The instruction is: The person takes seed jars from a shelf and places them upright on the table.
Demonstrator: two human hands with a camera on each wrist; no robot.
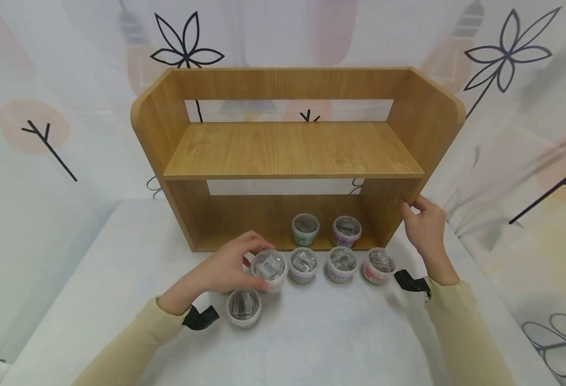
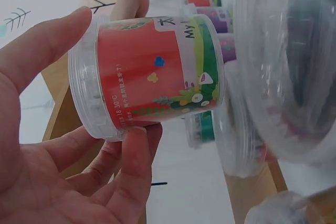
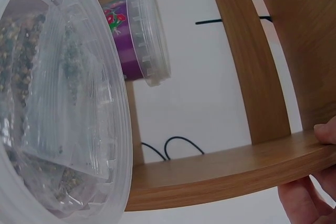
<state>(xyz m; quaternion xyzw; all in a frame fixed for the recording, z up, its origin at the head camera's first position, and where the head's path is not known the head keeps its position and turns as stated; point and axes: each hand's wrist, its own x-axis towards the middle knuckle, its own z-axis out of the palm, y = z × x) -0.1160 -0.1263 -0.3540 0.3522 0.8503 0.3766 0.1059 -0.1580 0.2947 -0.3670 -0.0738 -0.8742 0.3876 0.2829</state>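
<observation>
My left hand (image 1: pixel 227 264) grips a small plastic tub (image 2: pixel 157 72) with a red printed label and a clear lid, thumb on one side and fingers on the other. In the head view this tub overlaps the left end of a row of similar tubs before the shelf. My right hand (image 1: pixel 425 224) pinches the right side panel of a wooden two-tier shelf (image 1: pixel 292 150), thumb inside and fingers outside. Two tubs, one teal (image 1: pixel 305 230) and one purple (image 1: pixel 347 232), stand on its bottom board. A red tub (image 1: pixel 379 266) stands nearest my right hand.
Two lilac-labelled tubs, one left (image 1: pixel 303 266) and one right (image 1: pixel 342 265), sit in the front row on the white table (image 1: pixel 311 343). Another tub (image 1: pixel 243 308) stands closer, below my left hand. Clear lids show grey packets inside. A patterned cloth (image 1: pixel 94 64) hangs behind.
</observation>
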